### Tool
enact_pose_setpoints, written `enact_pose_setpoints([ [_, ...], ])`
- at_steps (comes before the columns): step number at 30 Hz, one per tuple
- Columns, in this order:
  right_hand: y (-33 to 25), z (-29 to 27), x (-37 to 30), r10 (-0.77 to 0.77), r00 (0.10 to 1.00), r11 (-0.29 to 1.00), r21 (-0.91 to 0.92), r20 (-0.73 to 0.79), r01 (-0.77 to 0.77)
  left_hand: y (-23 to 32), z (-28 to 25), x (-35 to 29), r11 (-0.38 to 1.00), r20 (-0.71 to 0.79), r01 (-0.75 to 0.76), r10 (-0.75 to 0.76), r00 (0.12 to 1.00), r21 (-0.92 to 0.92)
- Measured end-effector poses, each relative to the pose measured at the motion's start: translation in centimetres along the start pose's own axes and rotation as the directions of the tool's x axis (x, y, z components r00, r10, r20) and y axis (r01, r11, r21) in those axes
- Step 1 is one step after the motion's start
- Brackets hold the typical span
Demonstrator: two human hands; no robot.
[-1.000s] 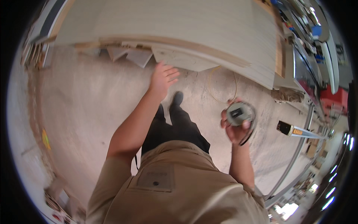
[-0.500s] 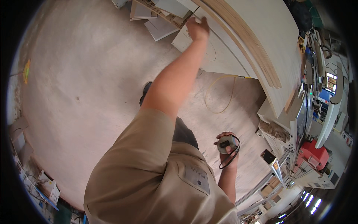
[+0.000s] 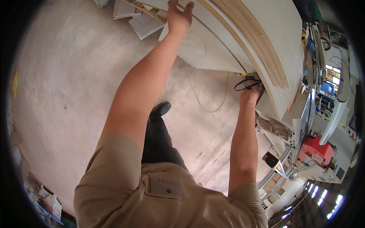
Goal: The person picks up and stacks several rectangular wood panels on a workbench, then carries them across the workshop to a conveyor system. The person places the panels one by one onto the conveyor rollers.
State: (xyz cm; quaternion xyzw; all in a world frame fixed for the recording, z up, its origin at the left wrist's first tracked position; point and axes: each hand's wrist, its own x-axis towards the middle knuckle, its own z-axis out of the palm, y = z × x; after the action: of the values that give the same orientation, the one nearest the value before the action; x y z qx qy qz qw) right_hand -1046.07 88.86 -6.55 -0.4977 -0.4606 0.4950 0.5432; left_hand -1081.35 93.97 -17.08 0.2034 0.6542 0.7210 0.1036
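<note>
My left hand (image 3: 180, 17) reaches to the top of the view, at the far end of a pale board (image 3: 220, 41) in a stack. Its thumb and fingers are apart; the fingertips are near the board's edge and partly cut off. My right hand (image 3: 249, 97) is at the stack's near corner, closed around a round grey tape measure (image 3: 249, 78) with a black wrist strap (image 3: 243, 84). Most of the tape measure is hidden by the hand and the board edge. A pencilled loop marks the pale panel (image 3: 194, 47) below the stack.
More layered boards (image 3: 254, 34) rise at the upper right. A yellow hose (image 3: 200, 97) loops on the floor under the panel. Offcut sheets (image 3: 144, 26) lie at the upper left. A red machine (image 3: 316, 149) and a metal-railed bench stand at the right.
My right hand has moved forward from beside my body to the boards' near corner, carrying the tape measure. My left hand has shifted left and farther along the stack.
</note>
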Motion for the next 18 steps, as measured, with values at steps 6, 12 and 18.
enact_pose_setpoints([
  [6,-1.3,1.6,-0.5,-0.101,0.994,0.983,-0.158,-0.051,0.092,5.7,-0.9,-2.2,0.991,0.034,0.132,-0.131,0.991,-0.029],
  [12,-1.6,2.0,-1.1,-0.112,0.977,0.99,-0.11,-0.184,0.093,8.1,-0.3,-1.2,0.989,-0.086,0.11,-0.102,0.991,0.097],
  [18,-1.4,1.5,-2.2,-0.035,0.986,0.996,-0.087,-0.161,0.021,11.0,-0.1,-0.2,0.964,-0.008,-0.232,0.235,0.972,0.132],
])
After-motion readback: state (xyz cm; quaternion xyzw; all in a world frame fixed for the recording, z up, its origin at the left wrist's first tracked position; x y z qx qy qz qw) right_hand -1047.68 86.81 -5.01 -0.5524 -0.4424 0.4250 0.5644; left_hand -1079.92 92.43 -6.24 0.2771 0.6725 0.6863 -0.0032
